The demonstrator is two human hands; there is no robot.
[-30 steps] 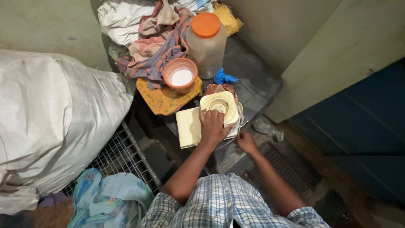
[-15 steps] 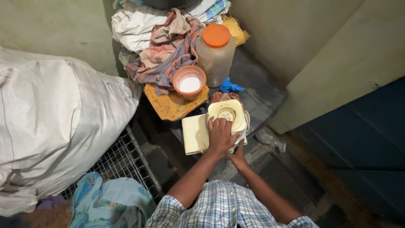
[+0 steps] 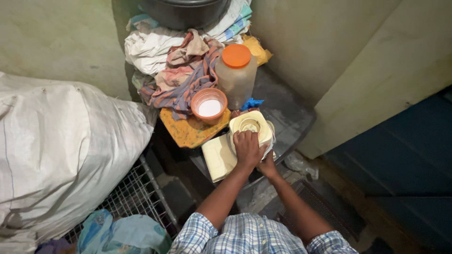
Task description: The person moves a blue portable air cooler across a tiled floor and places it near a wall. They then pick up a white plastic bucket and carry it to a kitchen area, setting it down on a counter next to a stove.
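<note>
2 hands grip the cream mixer base [image 3: 249,124]: left hand [image 3: 247,149] wraps its near side, right hand [image 3: 268,164] clasps underneath.

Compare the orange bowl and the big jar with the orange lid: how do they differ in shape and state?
The orange bowl is low, wide and open on top, with something white inside; the jar is tall and closed by its lid. The bowl's wall is opaque orange, while the jar's body is cloudy and see-through. The bowl sits on a yellow cloth; the jar stands behind it on the dark table. Both are round, upright and untouched by the hands.
</note>
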